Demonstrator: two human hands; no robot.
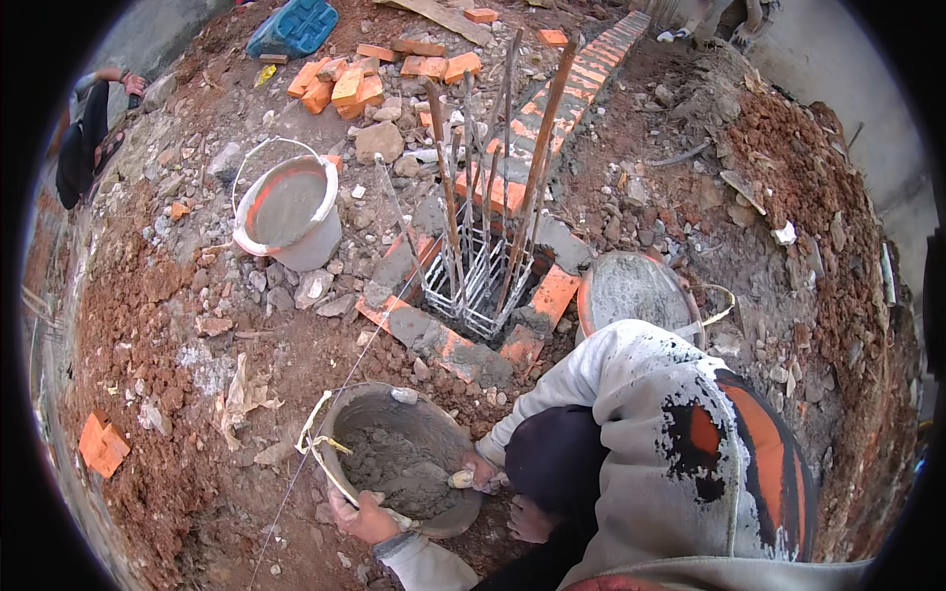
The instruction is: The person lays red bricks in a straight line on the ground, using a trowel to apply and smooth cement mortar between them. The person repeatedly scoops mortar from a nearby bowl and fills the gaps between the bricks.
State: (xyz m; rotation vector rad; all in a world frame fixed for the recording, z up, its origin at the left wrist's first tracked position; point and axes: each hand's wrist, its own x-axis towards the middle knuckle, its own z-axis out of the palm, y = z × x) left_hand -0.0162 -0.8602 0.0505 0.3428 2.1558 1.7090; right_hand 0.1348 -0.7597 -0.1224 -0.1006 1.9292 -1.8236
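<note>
A bucket of wet grey mortar [394, 458] stands on the soil in front of me. My left hand [363, 517] is closed on the near left part of its rim [340, 478]. Inside the bucket's right side, my right hand [481, 473] grips the pale handle of a trowel [460, 480]; its blade is down in the mortar and hard to make out. A yellowish cord handle [313, 433] hangs at the bucket's left edge. Just beyond the bucket, a square brick surround [443, 345] with mortar on it encloses upright rusty steel bars [527, 187] and a rebar cage.
A white bucket of grey mix [313, 231] stands far left; another mortar-filled container [636, 295] lies right of the bars. Loose orange bricks [350, 89], a blue crate [293, 28] and a low brick course [581, 89] lie beyond. A thin string [365, 345] crosses the bucket's left side. Another person [89, 138] is far left.
</note>
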